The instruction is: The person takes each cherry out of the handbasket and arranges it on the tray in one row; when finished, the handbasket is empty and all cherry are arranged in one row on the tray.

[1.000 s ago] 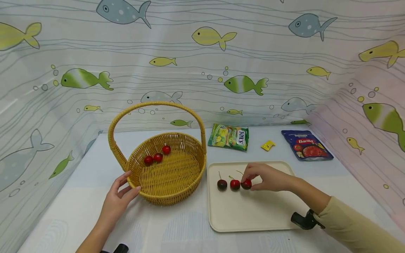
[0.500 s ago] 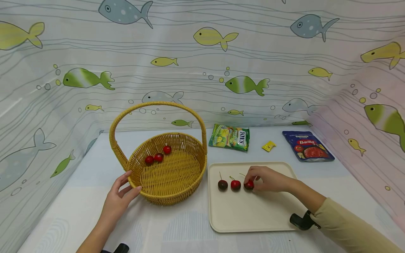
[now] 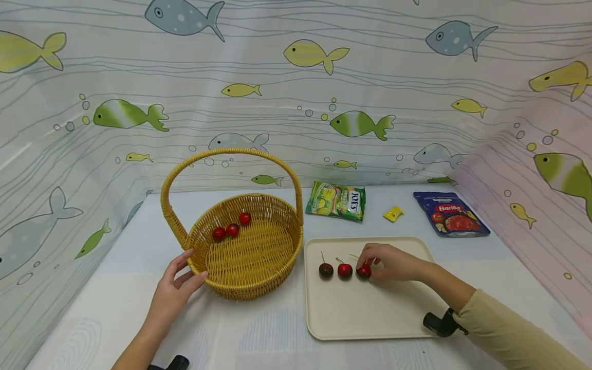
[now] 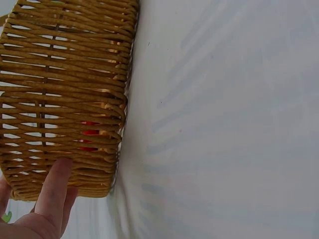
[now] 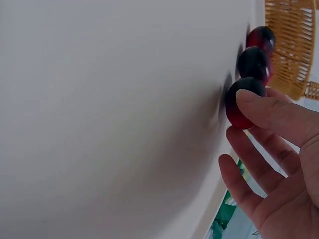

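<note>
A yellow wicker basket [image 3: 252,288] with a tall arched handle stands at left centre, three red cherries [image 3: 232,230] lying inside at its back left. My left hand [image 3: 172,293] touches the basket's near-left side with spread fingers; the left wrist view shows a fingertip against the outer weave. On a cream tray [image 3: 370,318], three stemmed cherries form a row. My right hand [image 3: 393,262] pinches the rightmost cherry [image 5: 239,107] between thumb and fingers, close over the tray. The middle cherry [image 3: 344,271] and the dark left cherry [image 3: 326,271] lie beside it.
Behind the tray lie a green Fox's candy bag [image 3: 336,201], a small yellow wrapped candy [image 3: 393,213] and a blue Barilla pouch [image 3: 450,214]. A fish-patterned curtain [image 3: 277,113] encloses the back and sides of the white table.
My right hand has shifted slightly right with the rightmost cherry, widening its gap from the middle one. The left hand keeps its place at the basket.
</note>
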### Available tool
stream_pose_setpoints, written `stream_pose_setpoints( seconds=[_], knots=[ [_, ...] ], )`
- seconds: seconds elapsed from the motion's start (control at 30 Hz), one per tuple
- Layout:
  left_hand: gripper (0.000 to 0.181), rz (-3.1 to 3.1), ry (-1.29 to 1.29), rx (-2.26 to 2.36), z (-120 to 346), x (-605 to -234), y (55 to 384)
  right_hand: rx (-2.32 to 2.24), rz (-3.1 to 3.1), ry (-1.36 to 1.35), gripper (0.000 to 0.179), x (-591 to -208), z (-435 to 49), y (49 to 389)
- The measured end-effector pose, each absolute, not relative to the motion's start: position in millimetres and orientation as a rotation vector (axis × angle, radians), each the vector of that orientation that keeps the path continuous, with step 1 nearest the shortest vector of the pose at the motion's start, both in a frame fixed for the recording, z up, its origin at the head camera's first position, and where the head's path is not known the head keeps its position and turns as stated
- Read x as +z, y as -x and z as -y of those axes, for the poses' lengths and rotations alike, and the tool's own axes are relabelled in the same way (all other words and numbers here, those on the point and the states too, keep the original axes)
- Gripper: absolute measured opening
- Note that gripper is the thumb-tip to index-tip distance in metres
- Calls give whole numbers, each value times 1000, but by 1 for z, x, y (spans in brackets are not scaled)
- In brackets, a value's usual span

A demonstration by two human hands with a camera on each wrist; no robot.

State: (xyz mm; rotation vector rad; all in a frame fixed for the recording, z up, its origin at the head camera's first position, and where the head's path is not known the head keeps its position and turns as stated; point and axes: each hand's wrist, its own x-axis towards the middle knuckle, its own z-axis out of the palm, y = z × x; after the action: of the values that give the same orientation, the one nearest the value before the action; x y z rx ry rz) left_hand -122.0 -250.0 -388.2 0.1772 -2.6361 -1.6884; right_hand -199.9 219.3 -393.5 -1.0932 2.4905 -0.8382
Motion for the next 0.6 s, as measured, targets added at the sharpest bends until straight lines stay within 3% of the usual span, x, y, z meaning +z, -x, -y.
stream_pose_setpoints(
  seconds=[0.6],
  knots=[
    [73,2628,-189,-1709,251,-390,123,-854,-2538,1149,29,-366,-221,203]
  ],
)
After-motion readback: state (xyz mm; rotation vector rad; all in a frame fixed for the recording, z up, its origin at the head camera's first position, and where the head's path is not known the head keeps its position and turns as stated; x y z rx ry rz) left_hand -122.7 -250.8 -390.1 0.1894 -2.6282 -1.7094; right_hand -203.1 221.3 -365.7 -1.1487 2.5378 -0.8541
